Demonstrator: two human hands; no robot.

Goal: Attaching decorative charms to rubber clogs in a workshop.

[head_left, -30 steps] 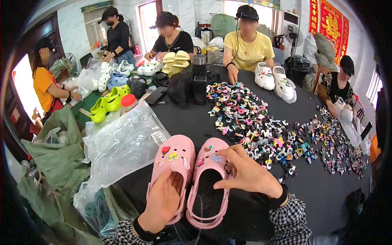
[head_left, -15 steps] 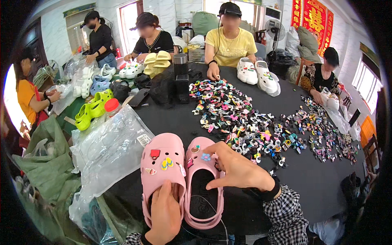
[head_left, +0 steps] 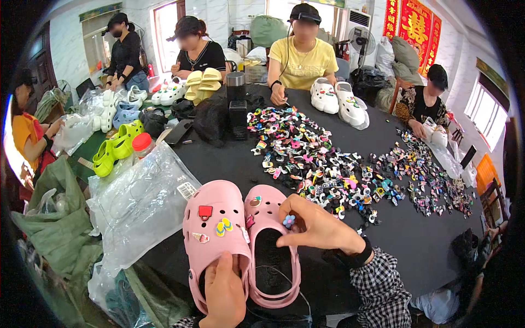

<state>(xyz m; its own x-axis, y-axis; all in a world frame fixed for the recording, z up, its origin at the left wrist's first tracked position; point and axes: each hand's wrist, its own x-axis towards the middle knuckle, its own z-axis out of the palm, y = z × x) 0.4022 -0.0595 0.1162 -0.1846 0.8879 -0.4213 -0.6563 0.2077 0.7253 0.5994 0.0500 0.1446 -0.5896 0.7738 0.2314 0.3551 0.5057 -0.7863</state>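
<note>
Two pink clogs stand side by side in front of me. My left hand [head_left: 225, 290] grips the left pink clog [head_left: 210, 191] at its foot opening, thumb on top and fingers hidden inside. That clog carries a red handbag charm [head_left: 205, 211], a yellow flip-flop charm [head_left: 223, 227] and an ice-cream charm [head_left: 200, 238]. My right hand [head_left: 320, 227] is curled over the right pink clog [head_left: 261, 192], by the inner edge of its opening. A blue flower charm [head_left: 289, 221] shows within its bent fingers; the fingertips are partly hidden.
A long heap of loose shoe charms [head_left: 306, 153] covers the black table [head_left: 219, 158]. Clear plastic bags [head_left: 136, 202] lie at left, near lime-green clogs [head_left: 117, 148] and a red-lidded jar [head_left: 143, 144]. White clogs [head_left: 328, 97] stand across the table, where several people sit or stand.
The blue flower charm has moved right and down from the top of the right clog, together with my right hand's fingers. My left hand keeps its grip on the left clog.
</note>
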